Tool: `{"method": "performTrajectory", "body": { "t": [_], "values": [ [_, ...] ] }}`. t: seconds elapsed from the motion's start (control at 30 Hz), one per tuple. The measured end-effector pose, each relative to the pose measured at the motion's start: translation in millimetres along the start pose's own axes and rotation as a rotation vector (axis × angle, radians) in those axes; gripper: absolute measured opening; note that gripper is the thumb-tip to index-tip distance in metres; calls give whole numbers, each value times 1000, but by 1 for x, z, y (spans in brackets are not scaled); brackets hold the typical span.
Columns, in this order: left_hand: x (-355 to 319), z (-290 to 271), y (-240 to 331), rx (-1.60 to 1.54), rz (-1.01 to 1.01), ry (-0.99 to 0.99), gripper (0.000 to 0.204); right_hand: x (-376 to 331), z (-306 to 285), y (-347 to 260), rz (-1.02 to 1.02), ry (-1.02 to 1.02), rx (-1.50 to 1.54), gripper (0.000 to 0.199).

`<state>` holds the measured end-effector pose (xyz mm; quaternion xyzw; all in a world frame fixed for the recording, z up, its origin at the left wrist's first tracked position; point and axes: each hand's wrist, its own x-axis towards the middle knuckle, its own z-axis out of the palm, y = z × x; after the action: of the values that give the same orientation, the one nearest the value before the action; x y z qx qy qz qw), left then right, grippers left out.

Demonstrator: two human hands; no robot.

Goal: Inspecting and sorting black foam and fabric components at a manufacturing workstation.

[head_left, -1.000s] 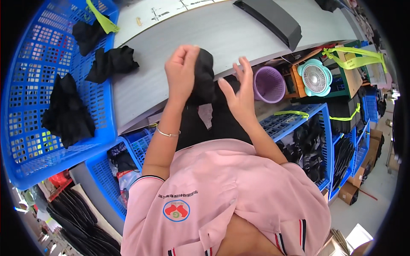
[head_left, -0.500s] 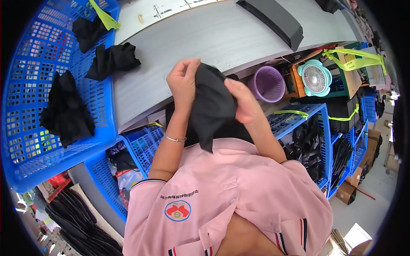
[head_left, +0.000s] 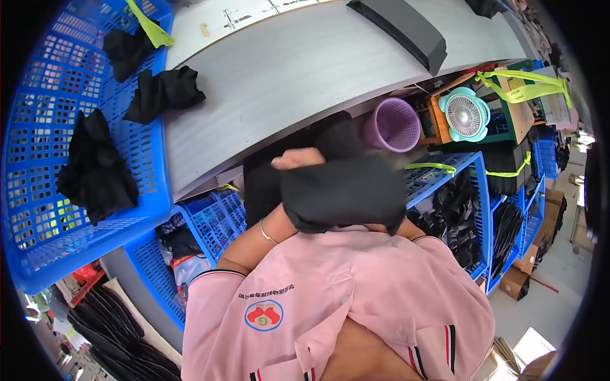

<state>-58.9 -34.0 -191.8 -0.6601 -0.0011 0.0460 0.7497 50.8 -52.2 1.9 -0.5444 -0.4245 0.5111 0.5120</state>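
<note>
A black garment [head_left: 343, 197] is held close to the chest, below the grey tabletop [head_left: 286, 82] edge. Left hand [head_left: 298, 159] fingers are closed on its top edge. The right hand is hidden beneath the cloth; its finger state cannot be told.

We see the grey table [head_left: 305, 70] mostly bare in the middle (open passage there); a black cloth [head_left: 164, 93] sits at its left edge beside the blue crate [head_left: 38, 114], a dark tray [head_left: 397, 28] toward the far right.
</note>
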Motion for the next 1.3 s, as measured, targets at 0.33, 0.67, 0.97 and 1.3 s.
{"method": "performTrajectory", "body": {
  "t": [0.33, 0.67, 0.97, 1.3],
  "values": [
    [10, 84, -61, -1150, -326, 79, 26, 3, -13, 81, 376, 503, 150, 27],
    [-3, 109, -142, -2304, -654, 170, 23, 8, -29, 23, -168, 329, -164, 12],
    [5, 136, -151, -3077, -550, 347, 34, 7, -41, -7, -196, 214, 409, 14],
    [-29, 105, -143, -2315, -769, 253, 32, 19, -62, -12, -310, 418, -204, 41]
  ]
}}
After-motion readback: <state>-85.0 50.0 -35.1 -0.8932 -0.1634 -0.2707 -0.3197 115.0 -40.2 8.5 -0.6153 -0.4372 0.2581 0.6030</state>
